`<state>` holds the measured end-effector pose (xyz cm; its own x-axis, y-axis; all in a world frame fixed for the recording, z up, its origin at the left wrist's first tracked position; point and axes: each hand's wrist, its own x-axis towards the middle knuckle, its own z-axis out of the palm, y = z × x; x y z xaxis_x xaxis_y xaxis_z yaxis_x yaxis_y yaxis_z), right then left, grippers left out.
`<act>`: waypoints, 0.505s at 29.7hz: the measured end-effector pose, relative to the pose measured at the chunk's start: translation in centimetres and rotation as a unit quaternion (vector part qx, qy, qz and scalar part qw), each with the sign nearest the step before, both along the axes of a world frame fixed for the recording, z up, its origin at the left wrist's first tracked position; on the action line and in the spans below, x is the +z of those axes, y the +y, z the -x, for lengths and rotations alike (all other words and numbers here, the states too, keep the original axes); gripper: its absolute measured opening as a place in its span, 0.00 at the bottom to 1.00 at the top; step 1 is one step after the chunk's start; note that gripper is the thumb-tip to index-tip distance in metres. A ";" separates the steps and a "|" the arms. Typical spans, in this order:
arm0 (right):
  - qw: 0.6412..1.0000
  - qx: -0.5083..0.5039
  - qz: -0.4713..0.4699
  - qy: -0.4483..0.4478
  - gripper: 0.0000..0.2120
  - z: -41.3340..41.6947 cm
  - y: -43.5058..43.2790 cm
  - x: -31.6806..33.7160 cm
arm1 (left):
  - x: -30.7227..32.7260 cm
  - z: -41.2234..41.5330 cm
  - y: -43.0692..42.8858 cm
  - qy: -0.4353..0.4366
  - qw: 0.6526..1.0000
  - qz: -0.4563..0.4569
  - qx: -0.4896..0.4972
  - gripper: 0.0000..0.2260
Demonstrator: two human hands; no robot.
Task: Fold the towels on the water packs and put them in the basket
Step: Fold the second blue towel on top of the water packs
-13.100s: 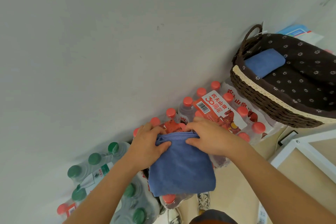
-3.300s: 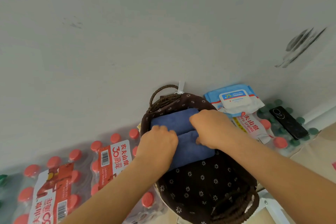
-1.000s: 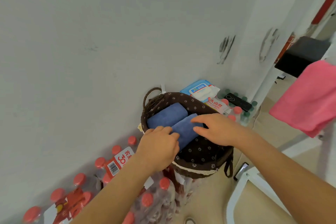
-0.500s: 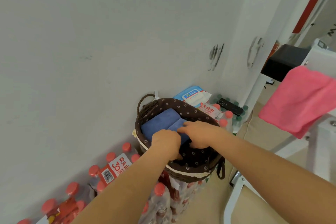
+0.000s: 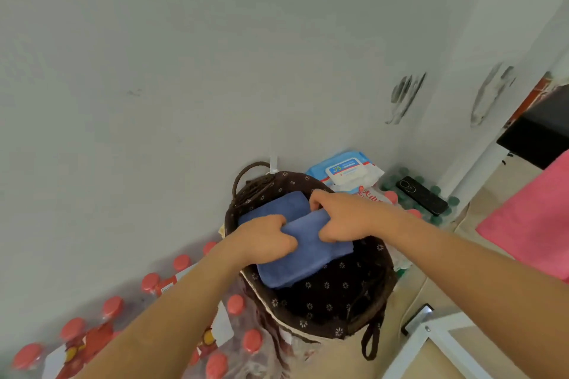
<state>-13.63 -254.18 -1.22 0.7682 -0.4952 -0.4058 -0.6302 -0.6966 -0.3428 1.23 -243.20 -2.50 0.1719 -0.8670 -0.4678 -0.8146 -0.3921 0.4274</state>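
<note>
Blue towel gripped endwise, basket front free

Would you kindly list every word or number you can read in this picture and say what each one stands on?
"75": on the wipes pack, on its lid label; the smaller print there is too small to read.
"夫山": red characters, seemingly, on the water pack label behind the right hand, partly hidden.
Labels on the red-capped water packs at lower left: too blurred to read.
No text shows on the towel or basket.

Bare left hand, bare right hand, bare wrists, both forearms uncovered
</note>
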 end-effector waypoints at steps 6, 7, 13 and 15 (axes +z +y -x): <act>0.990 0.050 0.046 0.120 0.16 -2.8 0.0 -1.3 | -1.2 1.1 0.3 -0.219 0.975 -0.011 -0.036 0.06; 0.988 0.060 0.067 0.127 0.16 -3.0 0.1 -1.8 | -1.4 1.3 0.6 -0.254 0.966 0.011 -0.041 0.06; 0.967 0.065 0.236 0.070 0.23 -2.7 1.3 -3.1 | -2.5 1.7 0.6 -0.226 0.959 0.080 -0.154 0.17; 0.958 0.114 0.260 0.046 0.18 -2.4 1.4 -3.1 | -3.0 2.1 0.4 -0.243 0.954 0.057 -0.164 0.23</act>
<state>-11.26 -252.75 -4.28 0.8529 -0.4729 -0.2210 -0.4531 -0.8810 0.1365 -0.85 -242.77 -5.46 0.0550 -0.9520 -0.3013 -0.9984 -0.0554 -0.0071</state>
